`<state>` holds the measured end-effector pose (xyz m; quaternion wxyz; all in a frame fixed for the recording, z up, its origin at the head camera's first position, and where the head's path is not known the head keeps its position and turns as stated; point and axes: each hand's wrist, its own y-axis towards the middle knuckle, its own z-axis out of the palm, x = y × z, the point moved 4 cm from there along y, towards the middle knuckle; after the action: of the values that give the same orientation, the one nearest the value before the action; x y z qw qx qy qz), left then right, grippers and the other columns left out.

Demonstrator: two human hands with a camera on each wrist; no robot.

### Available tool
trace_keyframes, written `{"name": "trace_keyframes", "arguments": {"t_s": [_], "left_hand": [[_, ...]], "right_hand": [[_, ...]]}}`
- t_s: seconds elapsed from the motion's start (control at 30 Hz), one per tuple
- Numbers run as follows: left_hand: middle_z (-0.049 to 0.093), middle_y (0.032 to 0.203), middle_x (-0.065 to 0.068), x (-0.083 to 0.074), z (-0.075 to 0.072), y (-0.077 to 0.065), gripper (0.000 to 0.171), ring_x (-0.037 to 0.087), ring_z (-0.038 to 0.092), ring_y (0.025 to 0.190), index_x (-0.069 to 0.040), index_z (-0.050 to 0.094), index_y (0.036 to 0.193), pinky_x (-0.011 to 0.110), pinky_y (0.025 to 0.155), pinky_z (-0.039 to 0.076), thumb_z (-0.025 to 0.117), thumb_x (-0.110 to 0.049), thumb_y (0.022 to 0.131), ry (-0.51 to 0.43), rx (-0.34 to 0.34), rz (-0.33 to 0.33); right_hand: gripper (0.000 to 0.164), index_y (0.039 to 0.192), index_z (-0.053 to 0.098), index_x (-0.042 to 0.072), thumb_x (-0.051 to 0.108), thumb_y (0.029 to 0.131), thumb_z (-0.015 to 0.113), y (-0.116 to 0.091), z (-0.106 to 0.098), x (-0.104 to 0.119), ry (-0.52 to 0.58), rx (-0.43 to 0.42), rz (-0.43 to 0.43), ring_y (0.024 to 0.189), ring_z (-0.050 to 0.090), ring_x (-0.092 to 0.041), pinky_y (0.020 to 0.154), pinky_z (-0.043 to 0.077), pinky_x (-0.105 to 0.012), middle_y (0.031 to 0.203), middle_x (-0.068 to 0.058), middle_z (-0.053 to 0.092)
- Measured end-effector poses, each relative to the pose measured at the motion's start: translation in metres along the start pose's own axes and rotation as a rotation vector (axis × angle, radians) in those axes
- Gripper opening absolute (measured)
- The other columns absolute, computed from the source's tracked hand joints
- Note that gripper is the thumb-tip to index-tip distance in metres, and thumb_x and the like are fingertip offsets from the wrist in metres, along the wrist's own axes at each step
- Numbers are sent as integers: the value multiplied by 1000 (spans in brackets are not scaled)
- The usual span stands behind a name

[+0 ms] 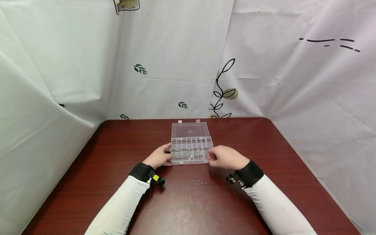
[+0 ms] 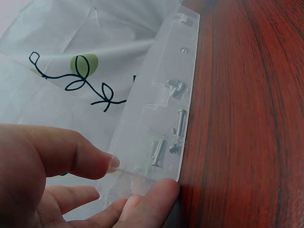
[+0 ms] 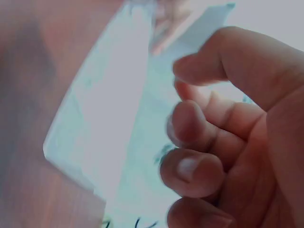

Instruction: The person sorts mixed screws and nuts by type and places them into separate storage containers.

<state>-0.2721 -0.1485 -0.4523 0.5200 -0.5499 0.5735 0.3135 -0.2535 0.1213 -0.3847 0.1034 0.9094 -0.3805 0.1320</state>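
Note:
A clear plastic compartment box (image 1: 192,162) lies on the table with its hinged lid (image 1: 189,131) folded back. Screws (image 1: 191,157) and nuts (image 1: 189,149) sit in several of its compartments. At the box's left side, my left hand (image 1: 157,157) grips the front corner. The left wrist view shows long screws (image 2: 180,123) through the clear wall, close to those fingers. Beside the right edge is my right hand (image 1: 227,157), its fingers curled and thumb tip near the index finger; nothing shows between them in the blurred right wrist view. Several tiny screws (image 1: 201,182) lie loose in front of the box.
The dark reddish wooden table (image 1: 132,137) extends around the box on all sides. White patterned sheeting (image 1: 176,58) hangs behind the table's back edge and along both sides. Black wrist straps (image 1: 249,173) with small cameras are on both arms.

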Motion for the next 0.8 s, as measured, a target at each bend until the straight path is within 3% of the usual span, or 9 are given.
{"name": "trace_keyframes", "arguments": {"t_s": [0.17, 0.37, 0.8], "left_hand": [[47, 140, 24, 0, 0, -1, 76, 26, 65, 95, -6, 25, 157, 41, 71, 59, 53, 5, 87, 3, 9, 8], [48, 140, 24, -1, -1, -1, 76, 26, 65, 92, -6, 26, 157, 42, 72, 59, 53, 5, 87, -5, 9, 17], [47, 140, 25, -1, -2, 1, 76, 27, 65, 93, -7, 23, 158, 41, 72, 59, 52, 4, 88, 7, 14, 1]], "right_hand": [[10, 78, 59, 19, 13, 83, 66, 13, -7, -27, 32, -94, 99, 60, 46, -6, 57, 40, -25, 64, 10, 49], [7, 81, 61, 17, 14, 86, 66, 26, -2, -49, 69, -178, 223, 62, 49, -11, 59, 41, -28, 67, 6, 53], [8, 83, 62, 15, 16, 89, 67, 33, 23, -67, 76, -200, 311, 63, 47, -14, 59, 38, -29, 69, 3, 52]]}}
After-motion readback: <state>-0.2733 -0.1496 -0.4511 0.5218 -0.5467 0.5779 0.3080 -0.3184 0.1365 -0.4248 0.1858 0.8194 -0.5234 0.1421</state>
